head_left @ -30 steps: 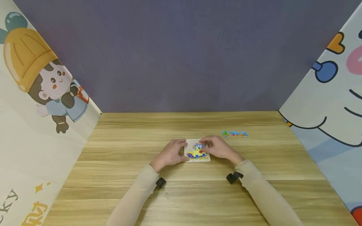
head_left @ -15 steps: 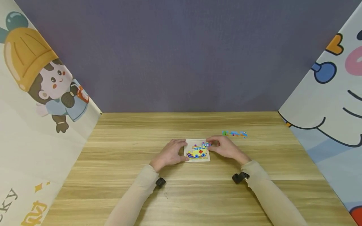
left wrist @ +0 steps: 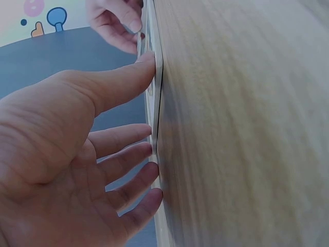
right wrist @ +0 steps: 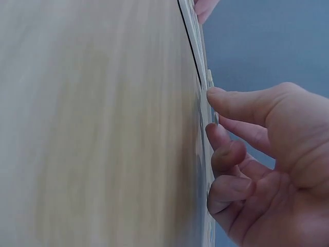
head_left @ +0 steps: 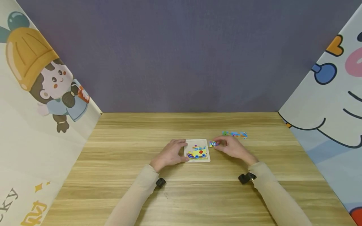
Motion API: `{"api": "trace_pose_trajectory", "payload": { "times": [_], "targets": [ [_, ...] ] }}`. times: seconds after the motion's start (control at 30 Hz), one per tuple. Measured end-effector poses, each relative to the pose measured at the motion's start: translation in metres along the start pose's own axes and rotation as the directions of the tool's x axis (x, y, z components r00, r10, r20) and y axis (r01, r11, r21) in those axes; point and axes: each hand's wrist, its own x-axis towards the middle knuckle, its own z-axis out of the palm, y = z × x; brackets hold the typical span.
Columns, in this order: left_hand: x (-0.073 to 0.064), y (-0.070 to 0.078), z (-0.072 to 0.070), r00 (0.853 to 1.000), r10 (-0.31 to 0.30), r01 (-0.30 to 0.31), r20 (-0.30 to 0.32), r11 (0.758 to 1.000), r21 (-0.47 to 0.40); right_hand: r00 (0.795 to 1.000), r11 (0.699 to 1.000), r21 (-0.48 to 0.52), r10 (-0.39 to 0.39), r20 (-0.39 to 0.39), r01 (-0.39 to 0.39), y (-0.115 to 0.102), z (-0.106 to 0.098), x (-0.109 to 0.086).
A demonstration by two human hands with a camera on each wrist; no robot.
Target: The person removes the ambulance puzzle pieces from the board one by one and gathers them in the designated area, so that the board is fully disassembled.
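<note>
A small, light square puzzle board [head_left: 202, 141] lies on the table, its lower part filled with pieces showing a yellow ambulance [head_left: 199, 152]. My left hand [head_left: 171, 153] rests along the board's left side, thumb at the near corner and fingers near the far one. In the left wrist view those fingers [left wrist: 134, 193] are fairly straight against the edge. Just right of the board, my right hand [head_left: 232, 147] pinches a colourful puzzle piece [head_left: 212, 144] between thumb and index finger. Seen from the right wrist, the other fingers [right wrist: 226, 190] curl low by the tabletop.
Behind the right hand, several blue, green and orange puzzle pieces [head_left: 234, 133] lie in a row, partly hidden by it. A dark panel [head_left: 186, 62] rises at the table's [head_left: 181, 201] back edge, with cartoon-printed walls on both sides.
My right hand has moved right, carrying the puzzle piece from over the board to the table beside it, so the ambulance picture shows fully. The left hand has stayed in place.
</note>
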Motion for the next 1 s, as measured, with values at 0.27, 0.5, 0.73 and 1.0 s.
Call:
{"api": "trace_pose_trajectory", "payload": {
  "times": [0.27, 0.5, 0.73, 1.0],
  "targets": [
    [0.000, 0.000, 0.000, 1.000, 0.002, -0.002, -0.004, 1.000, -0.002, 1.000, 1.000, -0.009, 0.005, -0.022, -0.005, 0.015, -0.008, -0.003],
    [0.000, 0.002, 0.000, 1.000, 0.001, -0.001, -0.005, 1.000, -0.003, 1.000, 1.000, -0.010, 0.016, -0.026, -0.017, 0.023, -0.016, -0.007],
    [0.000, 0.001, 0.000, 1.000, 0.000, 0.000, -0.002, 1.000, 0.001, 0.998, 1.000, -0.027, 0.006, -0.055, -0.007, 0.029, -0.022, -0.008],
    [0.000, 0.000, 0.000, 1.000, 0.001, -0.001, 0.001, 1.000, -0.001, 0.998, 0.999, -0.044, 0.020, -0.054, -0.023, 0.038, -0.028, -0.008]
  ]
}}
